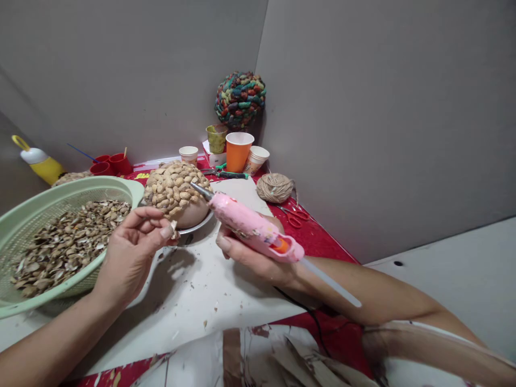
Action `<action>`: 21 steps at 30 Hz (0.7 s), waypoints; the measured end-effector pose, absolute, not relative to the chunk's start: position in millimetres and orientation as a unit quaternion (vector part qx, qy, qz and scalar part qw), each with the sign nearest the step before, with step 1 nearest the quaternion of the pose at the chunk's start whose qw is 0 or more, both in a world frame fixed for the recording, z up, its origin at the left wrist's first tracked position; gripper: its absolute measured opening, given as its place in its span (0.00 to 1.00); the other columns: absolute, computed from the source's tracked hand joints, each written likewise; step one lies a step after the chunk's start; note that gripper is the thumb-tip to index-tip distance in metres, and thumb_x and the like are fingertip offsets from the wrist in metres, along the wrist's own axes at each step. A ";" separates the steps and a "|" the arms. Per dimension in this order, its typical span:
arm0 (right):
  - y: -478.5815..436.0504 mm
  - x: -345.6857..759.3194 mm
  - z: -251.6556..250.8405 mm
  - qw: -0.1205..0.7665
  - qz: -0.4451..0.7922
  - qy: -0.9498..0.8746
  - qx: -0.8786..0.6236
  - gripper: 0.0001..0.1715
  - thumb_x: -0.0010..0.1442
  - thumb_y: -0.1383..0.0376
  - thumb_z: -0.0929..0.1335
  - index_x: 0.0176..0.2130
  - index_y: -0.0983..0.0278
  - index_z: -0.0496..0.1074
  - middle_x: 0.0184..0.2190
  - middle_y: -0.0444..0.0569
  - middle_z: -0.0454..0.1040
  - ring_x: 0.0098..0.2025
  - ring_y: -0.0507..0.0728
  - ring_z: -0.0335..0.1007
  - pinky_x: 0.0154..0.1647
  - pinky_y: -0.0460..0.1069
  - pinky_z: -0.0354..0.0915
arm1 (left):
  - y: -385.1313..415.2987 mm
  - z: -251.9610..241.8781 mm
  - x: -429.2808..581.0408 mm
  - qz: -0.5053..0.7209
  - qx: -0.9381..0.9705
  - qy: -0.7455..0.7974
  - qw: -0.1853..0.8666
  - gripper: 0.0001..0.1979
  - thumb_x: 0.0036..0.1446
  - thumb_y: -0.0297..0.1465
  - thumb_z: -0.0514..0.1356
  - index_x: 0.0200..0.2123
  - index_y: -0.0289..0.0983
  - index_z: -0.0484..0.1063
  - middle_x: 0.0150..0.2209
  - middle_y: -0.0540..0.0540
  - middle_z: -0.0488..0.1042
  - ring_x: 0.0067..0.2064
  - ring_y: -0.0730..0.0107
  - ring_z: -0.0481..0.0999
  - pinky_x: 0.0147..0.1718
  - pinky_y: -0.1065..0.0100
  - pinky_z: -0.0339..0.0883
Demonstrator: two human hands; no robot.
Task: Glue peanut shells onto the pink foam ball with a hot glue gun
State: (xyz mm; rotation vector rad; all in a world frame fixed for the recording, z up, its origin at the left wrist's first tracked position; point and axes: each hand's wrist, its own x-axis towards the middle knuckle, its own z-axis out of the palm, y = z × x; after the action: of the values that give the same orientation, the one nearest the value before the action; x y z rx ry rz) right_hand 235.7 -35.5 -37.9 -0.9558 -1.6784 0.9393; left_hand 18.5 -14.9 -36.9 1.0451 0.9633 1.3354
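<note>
A pink hot glue gun (248,223) is gripped in my right hand (252,258), its metal nozzle pointing up and left and a clear glue stick jutting from its back. My left hand (135,247) pinches a small piece of peanut shell (173,228) between thumb and fingers. Just beyond both hands, a round form (193,214) sits in a shallow metal dish, its upper part covered with peanut shells (173,185) and its lower side bare and smooth. The nozzle tip appears in front of the shells; whether it touches them I cannot tell.
A green colander (137,188) full of loose shells stands at the left. Behind are red cups (121,163), an orange paper cup (238,153), pliers (231,175) and a multicoloured ball (241,100). Twine (274,188) and red-handled scissors (297,216) lie to the right. A dark cord runs below my right forearm.
</note>
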 end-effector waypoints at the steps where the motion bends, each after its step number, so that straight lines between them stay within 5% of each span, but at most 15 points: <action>1: -34.6 232.1 -40.3 0.492 0.395 -0.665 -0.399 0.12 0.59 0.59 0.70 0.28 0.63 0.68 0.23 0.43 0.68 0.25 0.50 0.61 0.29 0.48 0.65 | -16.7 -38.6 19.6 0.561 0.457 0.416 0.551 0.15 0.45 0.27 0.75 0.36 0.37 0.76 0.29 0.52 0.78 0.29 0.75 0.76 0.32 0.75 0.74; 5: -29.6 219.3 -56.4 0.514 0.454 -0.622 -0.377 0.13 0.56 0.58 0.73 0.34 0.65 0.71 0.28 0.45 0.72 0.28 0.50 0.65 0.30 0.47 0.66 | -23.3 -44.8 22.9 0.540 0.510 0.424 0.519 0.14 0.48 0.28 0.74 0.38 0.38 0.76 0.30 0.51 0.79 0.31 0.73 0.77 0.34 0.74 0.73; 12: -24.8 214.6 -70.7 0.476 0.485 -0.641 -0.356 0.16 0.58 0.57 0.73 0.30 0.65 0.67 0.25 0.42 0.65 0.27 0.48 0.58 0.26 0.44 0.59 | -37.2 -45.3 32.6 0.535 0.554 0.422 0.478 0.12 0.46 0.24 0.74 0.36 0.38 0.79 0.31 0.49 0.79 0.33 0.71 0.76 0.34 0.75 0.70; 21: -23.7 238.7 -32.4 0.503 0.600 -0.523 -0.338 0.19 0.54 0.54 0.76 0.33 0.64 0.69 0.22 0.40 0.66 0.22 0.46 0.61 0.21 0.42 0.57 | -18.3 -56.0 23.6 0.424 0.600 0.428 0.527 0.08 0.57 0.34 0.69 0.38 0.37 0.77 0.27 0.50 0.77 0.27 0.72 0.76 0.29 0.74 0.71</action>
State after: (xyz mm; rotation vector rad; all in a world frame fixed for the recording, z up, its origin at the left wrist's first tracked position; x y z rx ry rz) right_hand 238.7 -23.7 -32.4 -0.8159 -1.2622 1.4483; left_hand 23.6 -18.3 -56.0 1.4333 1.0234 1.0135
